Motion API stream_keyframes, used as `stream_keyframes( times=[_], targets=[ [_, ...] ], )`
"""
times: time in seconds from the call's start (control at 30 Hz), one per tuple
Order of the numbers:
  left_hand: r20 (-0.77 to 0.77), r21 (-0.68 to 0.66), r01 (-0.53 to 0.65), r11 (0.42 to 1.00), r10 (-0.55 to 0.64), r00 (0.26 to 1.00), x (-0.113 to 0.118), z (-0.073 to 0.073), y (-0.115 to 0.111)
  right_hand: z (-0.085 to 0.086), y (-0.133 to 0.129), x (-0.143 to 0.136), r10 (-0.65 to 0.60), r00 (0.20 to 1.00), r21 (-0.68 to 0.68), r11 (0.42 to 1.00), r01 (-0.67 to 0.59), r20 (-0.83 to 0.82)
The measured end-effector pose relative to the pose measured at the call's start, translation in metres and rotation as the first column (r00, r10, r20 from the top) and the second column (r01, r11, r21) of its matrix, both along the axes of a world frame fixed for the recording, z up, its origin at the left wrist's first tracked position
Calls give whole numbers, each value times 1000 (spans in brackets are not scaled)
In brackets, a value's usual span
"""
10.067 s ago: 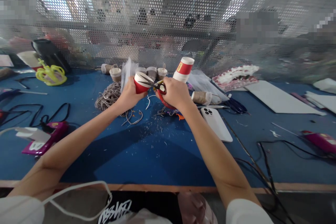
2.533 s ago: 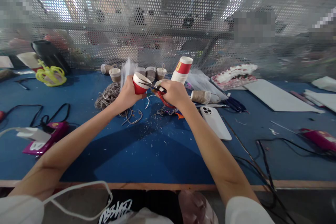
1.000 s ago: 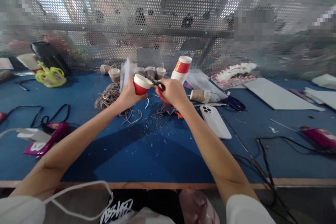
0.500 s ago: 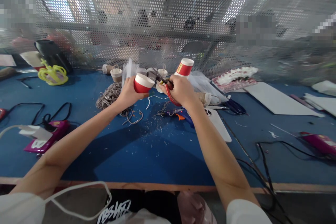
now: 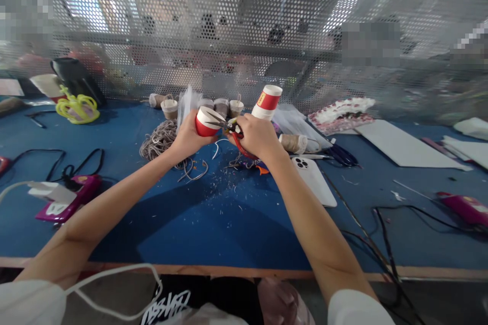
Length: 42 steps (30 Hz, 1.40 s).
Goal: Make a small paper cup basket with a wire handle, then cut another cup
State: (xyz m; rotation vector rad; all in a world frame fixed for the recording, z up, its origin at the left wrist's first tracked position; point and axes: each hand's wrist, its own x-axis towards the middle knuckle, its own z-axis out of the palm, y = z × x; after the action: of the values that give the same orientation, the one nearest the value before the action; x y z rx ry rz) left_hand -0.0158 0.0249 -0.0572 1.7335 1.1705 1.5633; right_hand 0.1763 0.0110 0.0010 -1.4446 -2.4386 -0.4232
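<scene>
A red and white paper cup [image 5: 206, 126] is gripped in my left hand [image 5: 187, 135], its opening tilted toward the right. My right hand [image 5: 256, 134] is closed on red-handled scissors [image 5: 243, 148]. Their dark blades are parted and reach the cup's rim; whether they cut into it I cannot tell. Behind my right hand stands a stack of red and white paper cups [image 5: 268, 103]. A heap of grey cord [image 5: 159, 141] lies left of my left hand. Below the hands, white scraps [image 5: 229, 188] are scattered over the blue table [image 5: 171, 233].
Twine-wrapped cups [image 5: 170, 108] stand at the back, near a perforated metal screen [image 5: 236, 20]. A white phone [image 5: 314, 183] lies by my right forearm. At the left are a yellow crown [image 5: 77, 108] and a purple device [image 5: 70, 198]; white boards [image 5: 407, 144] lie right.
My right hand has moved slightly left, bringing the scissors to the cup's rim with blades parted. The cup in my left hand has shifted only slightly.
</scene>
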Motion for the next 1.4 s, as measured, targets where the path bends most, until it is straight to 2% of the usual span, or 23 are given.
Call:
stream_keyframes(
  times=[0.13,0.33,0.7,0.93,1.17,1.4],
  targets=[
    [-25,-12,0,1000,0,1000,0,1,-1,-1,-1,-1,2,999,-17,1000,-1,39],
    [17,-59,38,998,-37,999,1,2,-2,0,-1,1,-8,998,31,999,6,68],
    [14,-56,38,998,-38,999,0,-1,1,-1,0,-2,-17,997,-47,999,20,70],
    [31,-48,43,998,-42,999,-1,-2,4,-7,4,-1,21,1000,-64,998,-20,6],
    [-49,-67,-56,996,52,997,-1,2,1,-6,9,3,-34,976,-29,999,29,-213],
    [-22,-51,-55,997,54,998,-2,0,5,-5,10,7,-38,992,-30,999,34,-123]
  ],
)
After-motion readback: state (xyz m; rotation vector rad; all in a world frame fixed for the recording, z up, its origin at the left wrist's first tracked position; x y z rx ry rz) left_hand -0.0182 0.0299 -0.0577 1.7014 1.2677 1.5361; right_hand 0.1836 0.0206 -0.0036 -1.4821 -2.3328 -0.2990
